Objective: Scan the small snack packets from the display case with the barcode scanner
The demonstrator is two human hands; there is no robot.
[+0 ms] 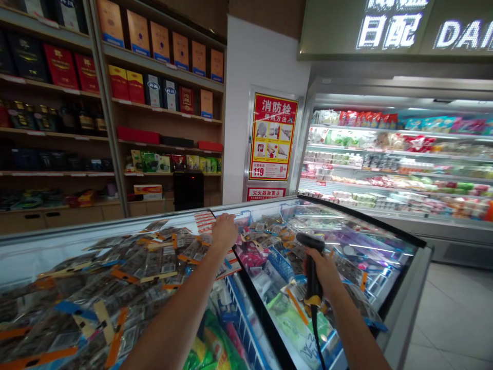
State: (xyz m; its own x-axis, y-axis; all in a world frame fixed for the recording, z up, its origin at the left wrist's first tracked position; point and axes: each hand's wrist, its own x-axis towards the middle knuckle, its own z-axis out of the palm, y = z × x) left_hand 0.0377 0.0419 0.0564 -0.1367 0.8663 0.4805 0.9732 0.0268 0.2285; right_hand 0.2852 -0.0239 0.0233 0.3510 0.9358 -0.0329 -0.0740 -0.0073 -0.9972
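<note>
A hand could pass through the open air above the near part of the black bar [262,313]. Left of the bar, heaped packets [154,261] get in the way. Right of it, the scanner [311,272] and its cord [316,331] do.

A shop: left of the red wall poster [270,136] stand shelves [134,104] of boxed goods [181,51]; right, a lit display case [442,232] of packaged goods.
</note>
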